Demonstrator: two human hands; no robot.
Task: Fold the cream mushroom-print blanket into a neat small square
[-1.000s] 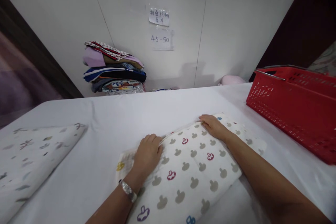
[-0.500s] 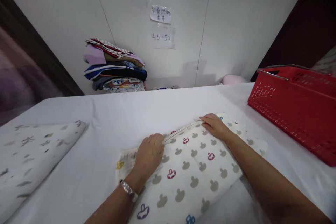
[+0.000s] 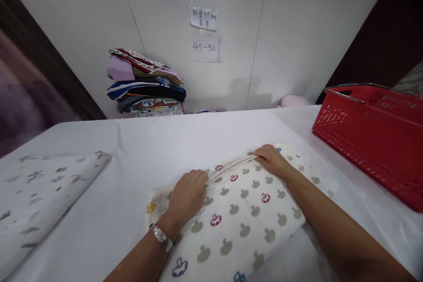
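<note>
A white cloth (image 3: pixel 244 211) printed with grey, red, purple and blue mushroom shapes lies folded in layers in front of me. My left hand (image 3: pixel 189 194), with a silver bracelet at the wrist, grips the cloth's far folded edge near its left part. Farther right along the same edge, my right hand (image 3: pixel 271 159) pinches the layers between thumb and fingers. Between the hands the edge is drawn into a narrow raised fold. The fingertips of both hands are partly hidden behind the cloth. Lower layers stick out at the left and at the right.
A second folded cloth (image 3: pixel 42 198) with grey and brown prints lies at the left on the white-covered table (image 3: pixel 132 141). A red plastic basket (image 3: pixel 373 141) with metal handles stands at the right. Behind the table are a pile of folded fabrics (image 3: pixel 145 83) and a pink object (image 3: pixel 294 100).
The fold along the far edge between my hands looks slightly wider and tipped toward me. Both hands keep their hold and have barely moved.
</note>
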